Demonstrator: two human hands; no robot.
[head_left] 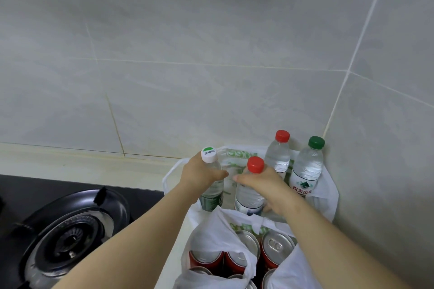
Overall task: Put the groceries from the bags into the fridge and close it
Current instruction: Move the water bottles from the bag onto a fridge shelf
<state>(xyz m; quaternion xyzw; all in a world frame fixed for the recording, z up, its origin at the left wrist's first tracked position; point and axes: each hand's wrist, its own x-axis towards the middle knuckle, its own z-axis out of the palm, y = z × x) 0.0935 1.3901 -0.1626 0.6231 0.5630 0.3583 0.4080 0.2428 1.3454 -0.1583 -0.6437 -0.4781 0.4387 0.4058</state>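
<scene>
A white plastic bag (pixel 328 197) stands in the counter's far right corner with several water bottles upright in it. My left hand (pixel 199 175) grips the neck of a white-capped bottle with a green label (pixel 212 192). My right hand (pixel 263 183) grips a red-capped bottle (pixel 249 195) just below its cap. Behind them stand another red-capped bottle (pixel 278 155) and a green-capped bottle (pixel 306 169). A nearer white bag (pixel 211 237) holds several red cans (pixel 276 251) with silver tops. The fridge is out of view.
A black gas hob with a round burner (pixel 70 237) lies at the lower left, close beside the bags. Grey tiled walls (pixel 211 54) meet in a corner right behind the bottles. A pale counter strip (pixel 82 162) runs along the back wall.
</scene>
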